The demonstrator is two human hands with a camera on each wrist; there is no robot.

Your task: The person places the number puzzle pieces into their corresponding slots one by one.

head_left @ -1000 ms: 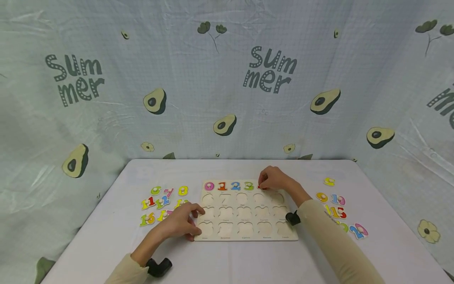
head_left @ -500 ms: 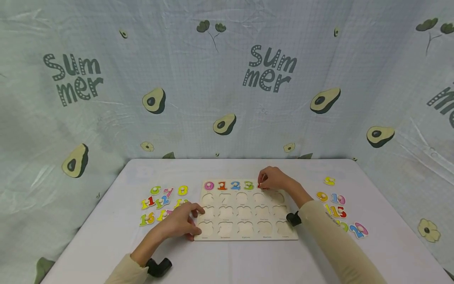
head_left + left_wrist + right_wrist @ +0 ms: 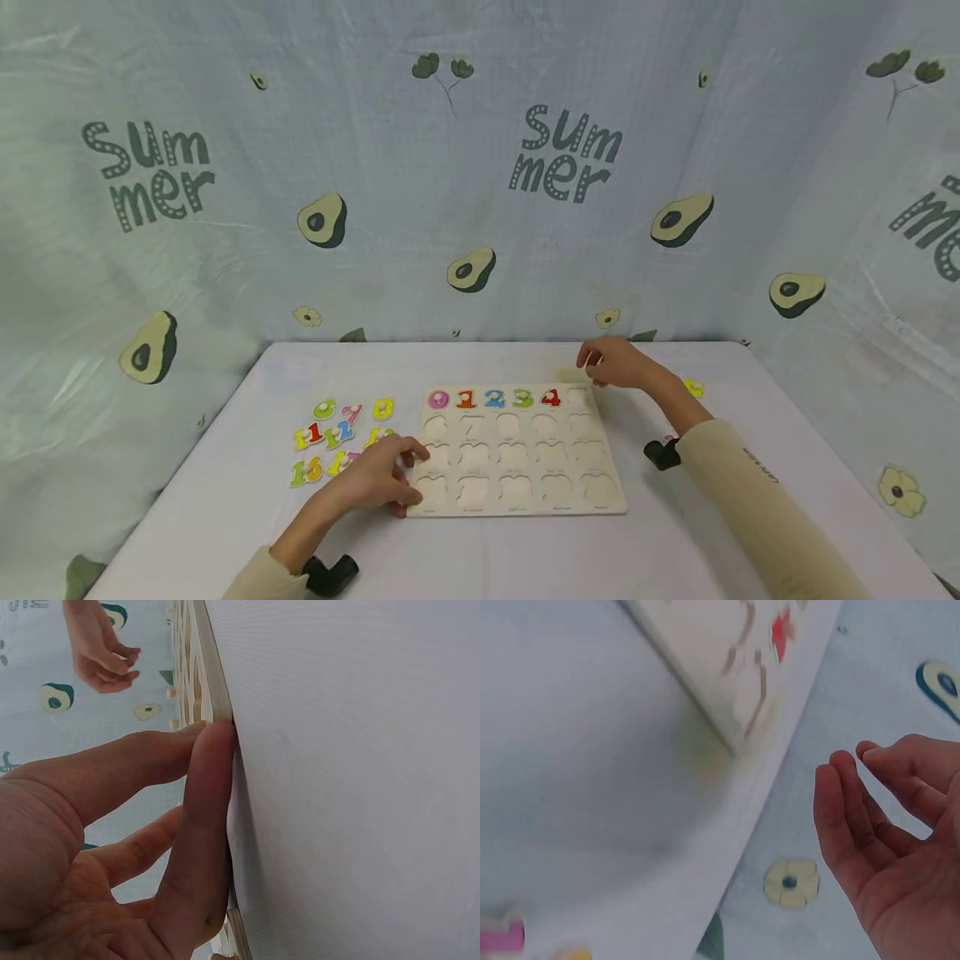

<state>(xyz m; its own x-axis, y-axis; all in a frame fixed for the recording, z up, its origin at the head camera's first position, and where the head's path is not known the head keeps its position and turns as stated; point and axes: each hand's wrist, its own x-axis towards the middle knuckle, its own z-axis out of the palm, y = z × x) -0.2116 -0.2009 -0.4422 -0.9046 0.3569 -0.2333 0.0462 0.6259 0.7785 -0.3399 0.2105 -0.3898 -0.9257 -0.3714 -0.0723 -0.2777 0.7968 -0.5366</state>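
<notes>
A pale wooden number puzzle board (image 3: 491,510) lies on the white table, with knobbed pieces 0 to 4 in its top row and bare recesses in the other rows. The red 4 (image 3: 551,397) sits in the fourth recess. My left hand (image 3: 375,479) pinches the board's left side; the left wrist view has thumb and finger meeting at its edge (image 3: 214,679). Above the board's far right corner hovers my right hand (image 3: 618,362), fingers loosely bent. Nothing shows between its fingertips (image 3: 841,760) in the right wrist view.
Several loose number pieces, among them a green 6 (image 3: 324,409), a pink 7 (image 3: 352,413) and a yellow 8 (image 3: 383,408), lie left of the board. To the right, a yellow piece (image 3: 694,387) shows beyond my forearm, which covers most other pieces there.
My right hand has let go of the red 4, now uncovered in the top row, and has moved right and slightly away. The left hand keeps its place on the board.
</notes>
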